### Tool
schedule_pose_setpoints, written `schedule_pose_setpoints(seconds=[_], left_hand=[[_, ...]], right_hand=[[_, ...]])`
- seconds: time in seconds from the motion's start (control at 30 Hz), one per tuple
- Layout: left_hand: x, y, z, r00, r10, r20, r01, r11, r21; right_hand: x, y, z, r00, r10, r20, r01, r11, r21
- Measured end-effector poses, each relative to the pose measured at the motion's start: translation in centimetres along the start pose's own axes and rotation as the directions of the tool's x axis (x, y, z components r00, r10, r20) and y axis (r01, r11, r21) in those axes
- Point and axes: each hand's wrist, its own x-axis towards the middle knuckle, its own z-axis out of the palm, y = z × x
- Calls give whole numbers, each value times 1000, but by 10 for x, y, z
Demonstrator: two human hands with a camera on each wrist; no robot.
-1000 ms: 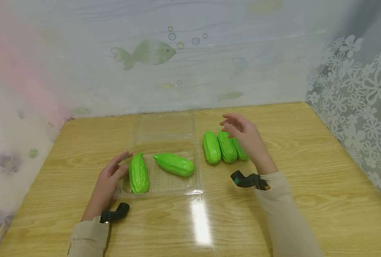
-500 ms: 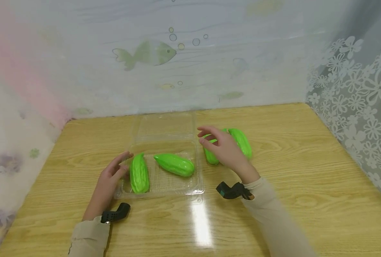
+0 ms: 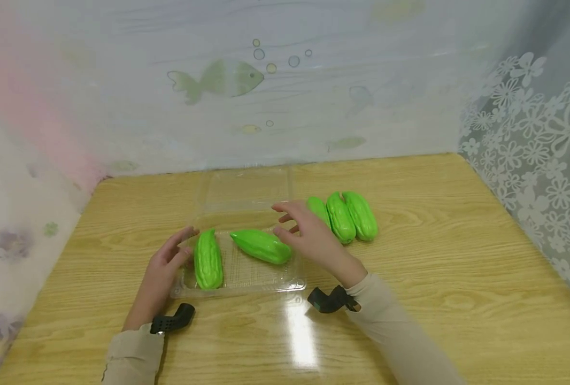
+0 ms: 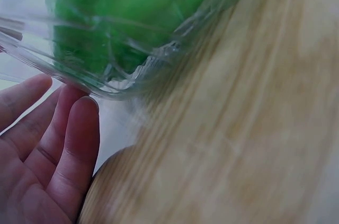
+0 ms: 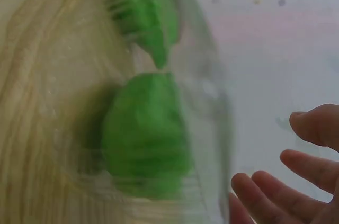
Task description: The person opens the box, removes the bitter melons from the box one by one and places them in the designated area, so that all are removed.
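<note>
A clear plastic clamshell box [image 3: 246,286] lies with its lid folded back. Inside it are two green bitter melons, one upright at the left [image 3: 208,261] and one slanting at the right [image 3: 261,246]. My left hand [image 3: 164,264] rests against the box's left edge. In the left wrist view its fingertips [image 4: 83,110] touch the rim, with no melon in the grasp. Over the box's right side hovers my right hand [image 3: 309,235], fingers loosely spread and holding nothing. It partly covers the slanting melon's end.
Right of the box, three more bitter melons [image 3: 343,219] lie side by side on the wooden table [image 3: 439,256]. The transparent lid [image 3: 246,187] reaches back towards the patterned wall covering [image 3: 314,107].
My right hand has moved left and towards me, from over the melons on the table to the box's right side. The left hand and the melons stay put.
</note>
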Motion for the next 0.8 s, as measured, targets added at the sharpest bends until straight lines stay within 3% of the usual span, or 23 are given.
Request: schedule_pose_setpoints(seconds=[0.17,0.3,0.4,0.6,0.8], left_hand=[[2,-10,-1,1000,-15,2,15,1000,4],[4,-16,-1,1000,-20,4,20,1000,9],[3,-12,-1,1000,-17,5,17,1000,3],[-1,2,1,1000,-4,-1,4,1000,16],[3,-8,0,1000,6,-3,-6,1000,5]], right_hand=[[0,-2,11,998,-33,57,38,996,-82],[-1,-2,18,992,-86,97,106,969,-222],[-2,-2,21,989,-110,98,134,947,-293],[-3,-1,28,987,-122,102,150,924,-351],[-4,-2,35,991,-101,88,129,896,-426]])
